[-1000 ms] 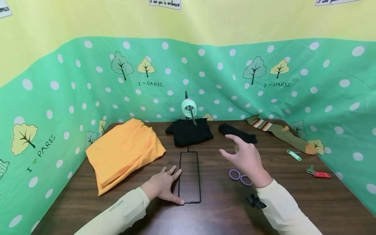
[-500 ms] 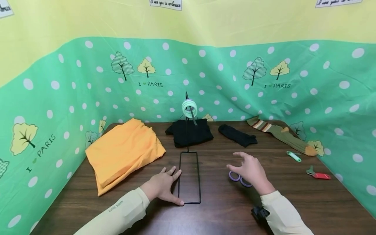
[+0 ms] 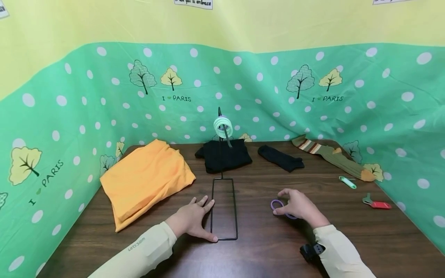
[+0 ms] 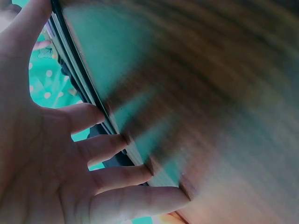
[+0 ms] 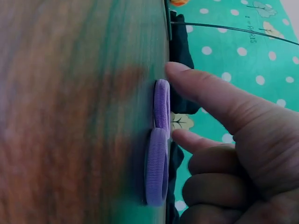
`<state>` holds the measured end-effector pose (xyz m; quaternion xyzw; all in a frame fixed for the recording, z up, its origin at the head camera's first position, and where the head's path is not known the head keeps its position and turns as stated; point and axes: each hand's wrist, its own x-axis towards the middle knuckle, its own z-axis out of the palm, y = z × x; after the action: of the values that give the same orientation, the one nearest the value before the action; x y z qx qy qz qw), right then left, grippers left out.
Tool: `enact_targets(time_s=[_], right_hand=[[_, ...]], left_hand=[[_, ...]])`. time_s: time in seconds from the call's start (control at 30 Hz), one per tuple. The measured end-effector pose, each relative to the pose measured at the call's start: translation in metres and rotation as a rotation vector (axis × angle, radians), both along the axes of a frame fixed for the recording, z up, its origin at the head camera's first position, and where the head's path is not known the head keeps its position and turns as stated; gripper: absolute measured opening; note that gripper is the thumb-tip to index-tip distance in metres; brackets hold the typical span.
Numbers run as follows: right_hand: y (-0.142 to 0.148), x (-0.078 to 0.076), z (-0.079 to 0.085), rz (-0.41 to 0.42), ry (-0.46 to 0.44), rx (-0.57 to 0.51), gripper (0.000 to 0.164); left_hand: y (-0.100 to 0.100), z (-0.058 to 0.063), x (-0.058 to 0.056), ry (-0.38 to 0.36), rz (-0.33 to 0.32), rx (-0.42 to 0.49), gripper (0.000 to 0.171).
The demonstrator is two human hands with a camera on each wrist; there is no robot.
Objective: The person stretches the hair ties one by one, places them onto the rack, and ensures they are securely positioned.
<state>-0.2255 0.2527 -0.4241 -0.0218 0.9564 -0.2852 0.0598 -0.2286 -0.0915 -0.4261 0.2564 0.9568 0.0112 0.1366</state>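
In the head view, my left hand (image 3: 191,220) lies with spread fingers at the left side of a black wire stand's rectangular base (image 3: 235,208), the thumb touching its near left corner. My right hand (image 3: 300,206) is low over two purple hair ties on the table. Its thumb and index finger are held apart around the left hair tie (image 3: 272,205), the other fingers curled in. The right wrist view shows this tie (image 5: 161,109) near the thumb and index tips, with the second hair tie (image 5: 155,172) beside it. In the head view, the hand partly covers the second.
Mint hair ties (image 3: 216,128) hang on the stand's arm. Behind lie folded black cloth (image 3: 227,156) and a black sock (image 3: 281,158). Folded orange cloth (image 3: 149,181) is at left. At right are an olive sock (image 3: 338,160), a green cutter (image 3: 348,182) and a red-handled tool (image 3: 380,205).
My right hand has come down and toward me, from in front of the black sock to the purple hair ties, its thumb and index gap narrowing. My left hand has stayed at the base.
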Motion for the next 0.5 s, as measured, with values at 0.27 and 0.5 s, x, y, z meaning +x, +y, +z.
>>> enact_targets(time_s=[0.27,0.5], right_hand=[[-0.0007,-0.0030,-0.0041,0.003,0.009,0.005,0.037],[-0.0057,-0.0046,-0.0009,0.001,0.061,-0.030,0.030]], left_hand=[[0.0002,0.0008,0.0010,-0.010,0.006,-0.010,0.116],[0.0001,0.0021,0.0010,-0.015,0.004,-0.013,0.115]])
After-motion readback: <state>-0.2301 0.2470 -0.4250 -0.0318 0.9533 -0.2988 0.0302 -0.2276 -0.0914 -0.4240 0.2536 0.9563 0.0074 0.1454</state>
